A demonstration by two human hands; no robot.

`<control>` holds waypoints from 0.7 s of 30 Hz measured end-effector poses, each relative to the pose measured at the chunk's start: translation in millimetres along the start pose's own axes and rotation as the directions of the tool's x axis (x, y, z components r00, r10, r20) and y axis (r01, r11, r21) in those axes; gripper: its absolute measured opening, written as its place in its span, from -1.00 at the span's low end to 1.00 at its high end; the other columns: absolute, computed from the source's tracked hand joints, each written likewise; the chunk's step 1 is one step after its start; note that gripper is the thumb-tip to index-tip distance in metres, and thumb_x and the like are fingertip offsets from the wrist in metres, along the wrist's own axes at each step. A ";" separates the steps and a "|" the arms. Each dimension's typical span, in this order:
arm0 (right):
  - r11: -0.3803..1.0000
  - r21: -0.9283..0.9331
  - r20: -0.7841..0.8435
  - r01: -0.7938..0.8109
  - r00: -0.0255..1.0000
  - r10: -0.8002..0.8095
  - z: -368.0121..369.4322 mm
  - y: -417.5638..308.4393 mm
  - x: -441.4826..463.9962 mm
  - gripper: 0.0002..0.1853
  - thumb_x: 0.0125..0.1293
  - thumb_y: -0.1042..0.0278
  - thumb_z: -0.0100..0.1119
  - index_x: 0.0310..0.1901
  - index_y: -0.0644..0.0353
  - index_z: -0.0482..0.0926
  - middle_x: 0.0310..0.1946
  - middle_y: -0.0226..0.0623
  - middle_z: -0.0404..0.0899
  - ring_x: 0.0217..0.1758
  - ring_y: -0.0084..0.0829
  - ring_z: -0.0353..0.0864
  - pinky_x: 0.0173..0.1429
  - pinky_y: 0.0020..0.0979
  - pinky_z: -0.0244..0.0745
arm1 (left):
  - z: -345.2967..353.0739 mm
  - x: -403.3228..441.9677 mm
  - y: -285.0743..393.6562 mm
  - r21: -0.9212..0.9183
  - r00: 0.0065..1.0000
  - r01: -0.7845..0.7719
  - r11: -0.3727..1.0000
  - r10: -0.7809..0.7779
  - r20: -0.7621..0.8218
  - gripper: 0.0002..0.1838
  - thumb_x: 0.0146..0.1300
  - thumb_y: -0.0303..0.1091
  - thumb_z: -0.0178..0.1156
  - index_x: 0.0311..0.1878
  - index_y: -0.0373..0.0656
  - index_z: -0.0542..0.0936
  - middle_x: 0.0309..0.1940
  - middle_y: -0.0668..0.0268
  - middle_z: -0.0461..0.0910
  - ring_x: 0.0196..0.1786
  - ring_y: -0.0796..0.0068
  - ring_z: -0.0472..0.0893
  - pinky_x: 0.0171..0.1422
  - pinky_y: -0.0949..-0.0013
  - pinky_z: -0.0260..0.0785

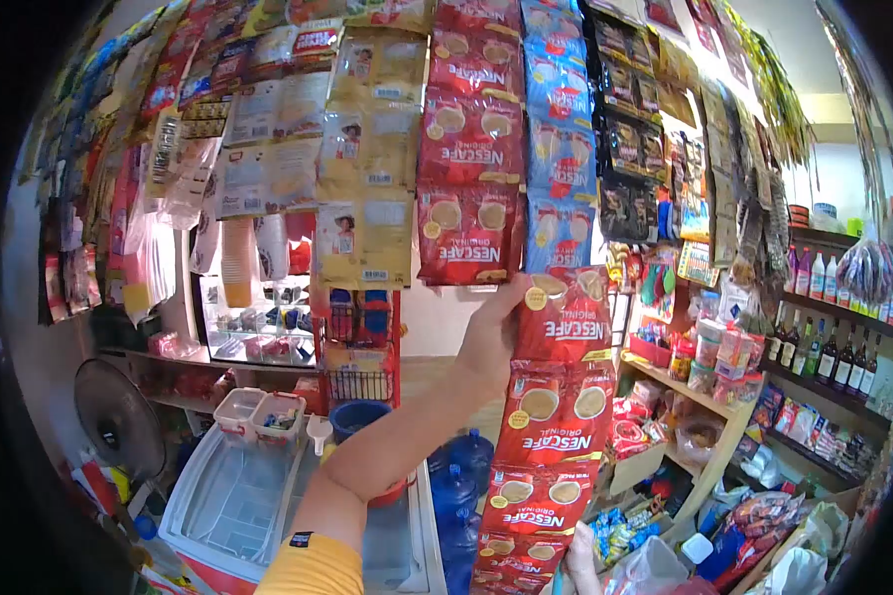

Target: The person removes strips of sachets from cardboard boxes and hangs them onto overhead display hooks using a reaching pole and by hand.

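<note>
A strip of red Nescafe Original coffee sachets (558, 412) hangs in front of me, its print upside down. My left hand (494, 325), at the end of a raised arm in a yellow sleeve, grips the strip's upper left edge; its fingertips are partly hidden behind the sachets. Low on the strip's right edge, my right hand (581, 561) holds the lower sachets, mostly out of sight. Just above my left hand hang another red Nescafe strip (468, 233) and a blue Nescafe strip (560, 218).
Many other sachet strips, such as brown ones (367, 178) and black ones (630, 149), hang across the top. Below left stands a chest freezer (233, 496). Blue water jugs (456, 491) are on the floor. Shelves with bottles (829, 362) and packed goods line the right.
</note>
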State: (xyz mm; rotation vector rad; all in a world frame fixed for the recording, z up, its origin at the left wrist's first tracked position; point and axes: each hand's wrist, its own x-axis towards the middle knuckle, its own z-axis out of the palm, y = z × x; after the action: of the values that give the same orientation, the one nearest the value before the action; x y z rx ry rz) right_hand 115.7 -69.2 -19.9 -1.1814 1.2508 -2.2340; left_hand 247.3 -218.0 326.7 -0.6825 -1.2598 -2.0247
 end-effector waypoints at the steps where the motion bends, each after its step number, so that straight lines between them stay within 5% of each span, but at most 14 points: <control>1: 0.998 0.049 0.010 -0.030 1.000 0.030 1.8 -6.6 0.5 -0.66 0.24 0.30 0.00 -0.04 0.36 0.51 -0.31 -0.17 0.60 -0.19 -0.40 0.57 -0.03 -0.41 0.43 | 0.7 -5.4 -0.8 -0.110 1.000 0.000 0.994 0.003 0.027 -0.59 0.24 -0.14 0.09 0.03 -0.23 0.41 -0.05 0.22 0.51 0.02 0.33 0.51 0.15 0.19 0.37; 8: 0.989 0.056 0.026 -0.138 0.990 0.137 15.1 -5.1 5.2 -0.79 0.23 0.32 0.04 -0.21 0.29 0.49 -0.41 -0.32 0.52 -0.33 -0.50 0.48 -0.21 -0.47 0.37 | -22.6 -10.6 -4.0 0.027 0.989 -0.045 0.999 0.049 -0.137 -0.57 0.31 -0.05 0.00 0.10 -0.15 0.35 0.00 0.27 0.48 0.02 0.37 0.52 0.14 0.20 0.39; 12: 0.994 0.059 -0.032 -0.095 0.995 0.097 23.6 11.1 12.9 -0.85 0.23 0.33 0.06 -0.30 0.25 0.48 -0.47 -0.40 0.47 -0.40 -0.56 0.43 -0.32 -0.50 0.34 | -31.9 -8.1 3.6 -0.011 0.986 -0.030 0.999 0.028 -0.162 -0.48 0.25 0.07 0.04 0.10 -0.13 0.40 -0.04 0.27 0.53 -0.06 0.38 0.56 0.07 0.24 0.44; 16: 0.996 0.091 -0.113 -0.013 0.993 0.023 24.3 39.2 20.0 -0.87 0.23 0.34 0.09 -0.39 0.20 0.47 -0.52 -0.49 0.42 -0.48 -0.61 0.37 -0.42 -0.53 0.31 | -44.6 -28.6 -15.1 0.065 0.933 -0.061 0.996 0.080 -0.350 -0.49 0.27 0.12 -0.01 0.06 -0.08 0.43 -0.10 0.29 0.55 -0.10 0.41 0.58 0.02 0.27 0.46; 19: 0.985 0.089 -0.109 -0.150 0.981 0.159 54.8 -18.2 15.4 -0.85 0.25 0.34 0.02 -0.34 0.23 0.52 -0.52 -0.46 0.47 -0.47 -0.61 0.41 -0.38 -0.59 0.34 | -52.0 -42.1 -28.9 0.168 0.912 -0.047 0.985 0.111 -0.394 -0.49 0.27 0.12 -0.02 0.06 -0.09 0.43 -0.10 0.29 0.55 -0.11 0.41 0.58 0.01 0.27 0.46; 21: 0.957 0.050 0.113 -0.287 0.953 0.280 36.4 -17.1 17.7 -0.75 0.25 0.33 0.03 -0.14 0.30 0.52 -0.41 -0.41 0.51 -0.34 -0.57 0.48 -0.22 -0.55 0.42 | -53.7 -46.8 -31.2 0.280 0.906 -0.054 0.959 0.165 -0.390 -0.49 0.27 0.12 -0.02 0.07 -0.09 0.43 -0.10 0.29 0.55 -0.11 0.41 0.58 0.01 0.28 0.46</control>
State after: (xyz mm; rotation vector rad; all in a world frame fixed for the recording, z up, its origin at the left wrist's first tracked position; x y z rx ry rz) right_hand 135.5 -90.5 13.0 -1.0093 1.2106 -1.9629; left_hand 249.6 -244.9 253.8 -0.1799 -1.1742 -1.7450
